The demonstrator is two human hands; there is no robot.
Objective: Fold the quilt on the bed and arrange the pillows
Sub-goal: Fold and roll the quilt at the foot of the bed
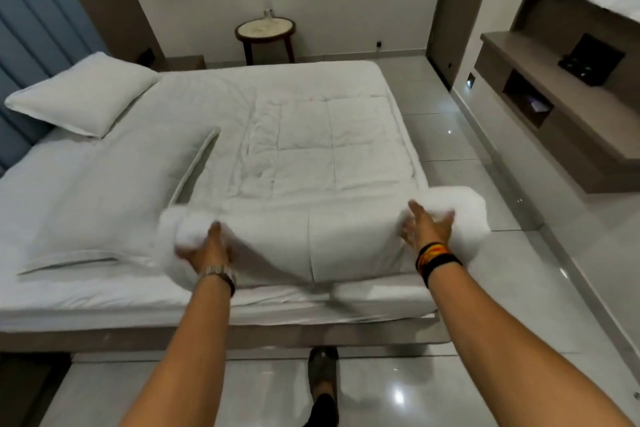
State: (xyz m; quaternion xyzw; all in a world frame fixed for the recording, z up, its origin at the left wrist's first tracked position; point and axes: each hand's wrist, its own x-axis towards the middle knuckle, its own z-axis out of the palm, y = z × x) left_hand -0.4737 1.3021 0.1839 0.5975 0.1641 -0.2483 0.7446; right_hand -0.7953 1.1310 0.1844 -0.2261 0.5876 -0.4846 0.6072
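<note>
A white quilt (pixel 311 149) lies across the right half of the bed (pixel 86 291), its near edge lifted and rolled over into a thick fold. My left hand (pixel 207 250) grips the left end of that fold. My right hand (pixel 427 227) holds its right end, fingers spread over the fabric. Both are blurred. One white pillow (pixel 83 94) leans at the blue headboard (pixel 31 45). A second pillow (pixel 114 198) lies flat on the sheet, left of the quilt.
A round side table (pixel 266 32) with a glass bottle (pixel 267 3) stands by the far wall. A wall-mounted shelf unit (pixel 561 114) runs along the right. Glossy tiled floor (pixel 450 374) surrounds the bed. My shoe (pixel 323 374) is at the bed's edge.
</note>
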